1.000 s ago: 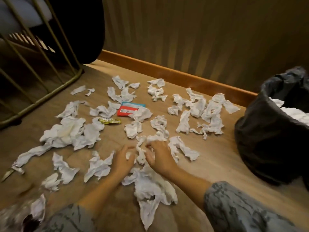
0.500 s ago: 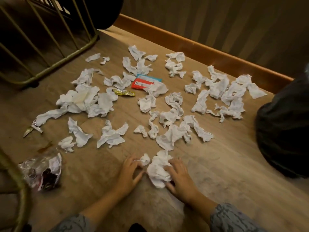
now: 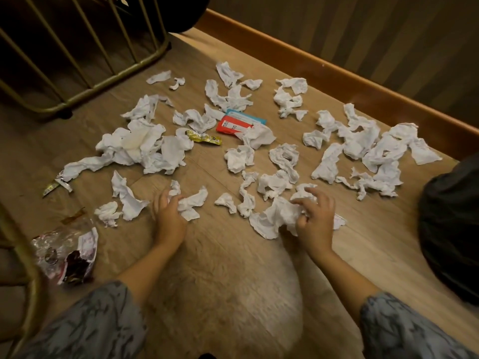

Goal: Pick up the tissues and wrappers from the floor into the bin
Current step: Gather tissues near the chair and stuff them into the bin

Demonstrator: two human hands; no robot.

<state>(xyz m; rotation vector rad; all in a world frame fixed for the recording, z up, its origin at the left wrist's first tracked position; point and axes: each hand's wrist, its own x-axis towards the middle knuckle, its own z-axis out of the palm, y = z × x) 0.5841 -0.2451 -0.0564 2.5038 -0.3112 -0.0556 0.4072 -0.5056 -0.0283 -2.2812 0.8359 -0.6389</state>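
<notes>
Head view: both hands have spread apart since a moment ago; the left hand [image 3: 168, 216] now closes on one tissue [image 3: 190, 204], the right hand [image 3: 315, 216] bunches another tissue [image 3: 274, 216] on the floor [image 3: 375, 244], far from the bin [image 3: 451, 224].

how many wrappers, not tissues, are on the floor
4: a red and blue packet mid-floor, a gold wrapper just left of it, a silver-green one at far left, and a clear torn bag bottom left. Tissues may hide more.
</notes>
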